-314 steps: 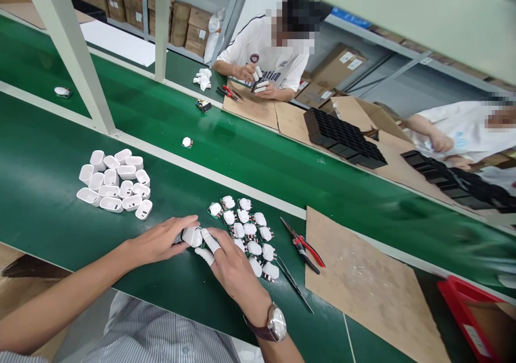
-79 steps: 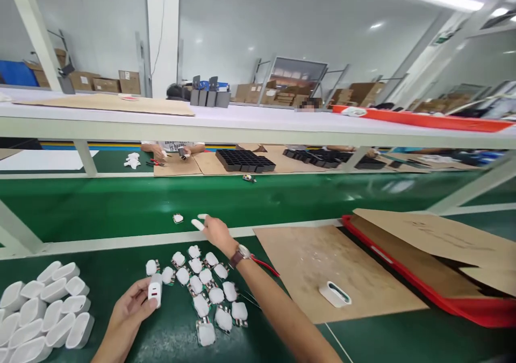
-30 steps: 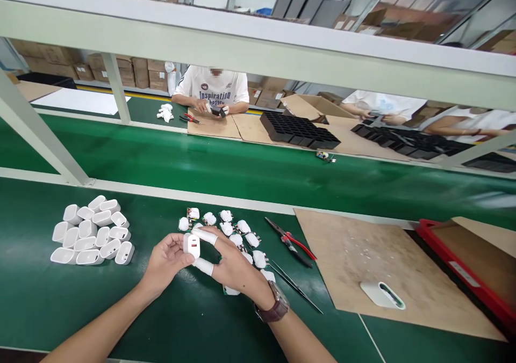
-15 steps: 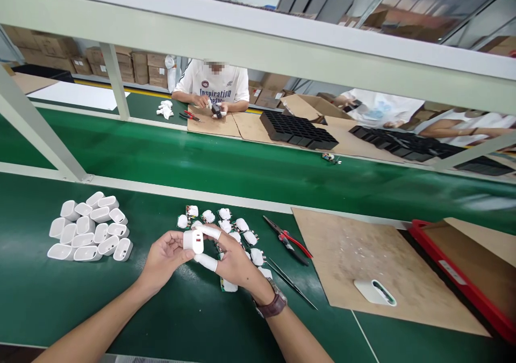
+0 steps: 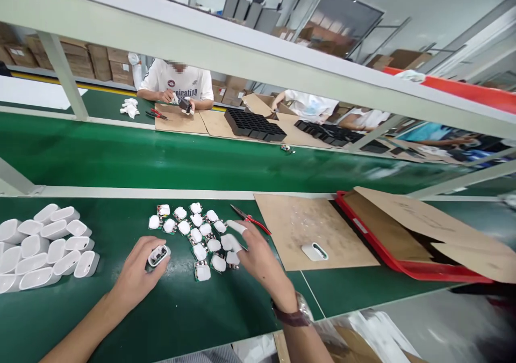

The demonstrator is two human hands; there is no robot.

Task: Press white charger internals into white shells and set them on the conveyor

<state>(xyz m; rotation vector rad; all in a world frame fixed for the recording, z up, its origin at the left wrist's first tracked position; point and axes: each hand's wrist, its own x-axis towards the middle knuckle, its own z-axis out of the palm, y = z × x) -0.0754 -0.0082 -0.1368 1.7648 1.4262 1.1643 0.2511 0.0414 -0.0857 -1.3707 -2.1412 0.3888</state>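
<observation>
My left hand (image 5: 139,269) is closed round a white charger housing (image 5: 158,255), held just above the green mat. My right hand (image 5: 258,253), with white finger cots on two fingers, hovers with spread fingers over the right edge of a cluster of several small white plug inserts (image 5: 197,234) and holds nothing. A pile of empty white charger shells (image 5: 44,245) lies at the far left.
Red-handled pliers (image 5: 250,218) lie beside a brown board (image 5: 310,231) that carries one white shell (image 5: 314,252). A red tray (image 5: 403,269) with cardboard sits at the right. Beyond the green conveyor belt (image 5: 181,159), other people work near black trays (image 5: 253,125).
Both hands held the charger housing together half a second ago. Now my right hand has let go and moved right over the inserts; my left hand keeps the housing, lower down. The view swung right.
</observation>
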